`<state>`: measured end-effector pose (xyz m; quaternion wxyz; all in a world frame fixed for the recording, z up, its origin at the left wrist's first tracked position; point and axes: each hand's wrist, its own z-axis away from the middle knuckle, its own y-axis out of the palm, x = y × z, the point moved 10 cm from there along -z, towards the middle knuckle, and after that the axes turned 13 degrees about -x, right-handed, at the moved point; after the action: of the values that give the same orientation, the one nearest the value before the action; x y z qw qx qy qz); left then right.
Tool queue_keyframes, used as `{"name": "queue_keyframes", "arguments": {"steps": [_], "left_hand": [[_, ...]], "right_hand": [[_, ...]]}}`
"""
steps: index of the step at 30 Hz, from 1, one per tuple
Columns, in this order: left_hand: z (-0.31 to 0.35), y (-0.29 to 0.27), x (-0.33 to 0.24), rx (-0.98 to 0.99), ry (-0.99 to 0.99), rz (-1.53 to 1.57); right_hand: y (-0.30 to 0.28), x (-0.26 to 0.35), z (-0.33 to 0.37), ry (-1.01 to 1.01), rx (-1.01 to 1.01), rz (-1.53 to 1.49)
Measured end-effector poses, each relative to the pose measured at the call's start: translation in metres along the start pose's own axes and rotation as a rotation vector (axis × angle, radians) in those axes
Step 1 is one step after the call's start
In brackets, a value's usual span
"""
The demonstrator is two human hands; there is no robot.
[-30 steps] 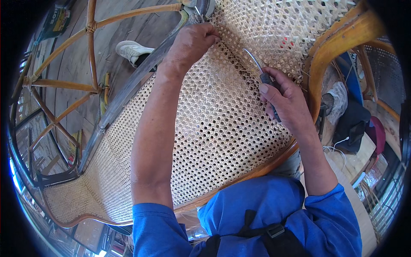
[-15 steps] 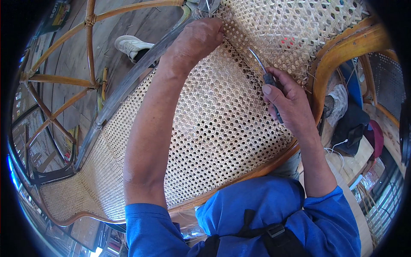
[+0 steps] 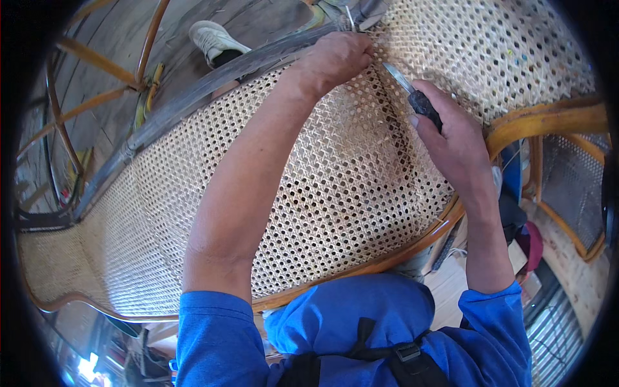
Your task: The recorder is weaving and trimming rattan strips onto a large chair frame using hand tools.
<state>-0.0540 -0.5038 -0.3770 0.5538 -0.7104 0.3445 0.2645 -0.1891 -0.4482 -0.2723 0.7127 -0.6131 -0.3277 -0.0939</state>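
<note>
Grey wooden floorboards fill the upper left of the view, with a white shoe on them beyond the dark rail and tan cane poles standing to its left. In front of you stretches a wide sheet of pale woven cane, edged on your side by a curved brown wooden rim; on your right, a thick yellow-brown bent frame runs along it, with a mesh panel farther out.

Your right hand is wrapped around the dark handle of a tool, thumb along the near side. Its metal shaft points up and to the left, away from your palm and toward your other hand, over the dark crease in the weave; you cannot tell whether the tip touches the cane.

Your left hand is at the far side of the weave, near the rail, fingers curled in. Just beyond its knuckles a thin white strip sticks up; whether your fingers pinch it cannot be told. The tool's tip lies near this hand, just to its right and apart from it.
</note>
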Motion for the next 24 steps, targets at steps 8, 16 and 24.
{"name": "queue_keyframes", "arguments": {"steps": [8,16,24], "left_hand": [[0.008,0.002,0.008,-0.041,-0.039,0.082],[0.009,0.000,0.005,-0.053,-0.034,0.085],[0.011,0.000,0.006,-0.046,-0.028,0.081]], "right_hand": [[0.025,0.002,-0.013,-0.037,0.101,0.432],[0.029,-0.002,-0.016,-0.119,0.088,0.489],[0.032,0.003,-0.014,-0.176,0.079,0.503]]}}
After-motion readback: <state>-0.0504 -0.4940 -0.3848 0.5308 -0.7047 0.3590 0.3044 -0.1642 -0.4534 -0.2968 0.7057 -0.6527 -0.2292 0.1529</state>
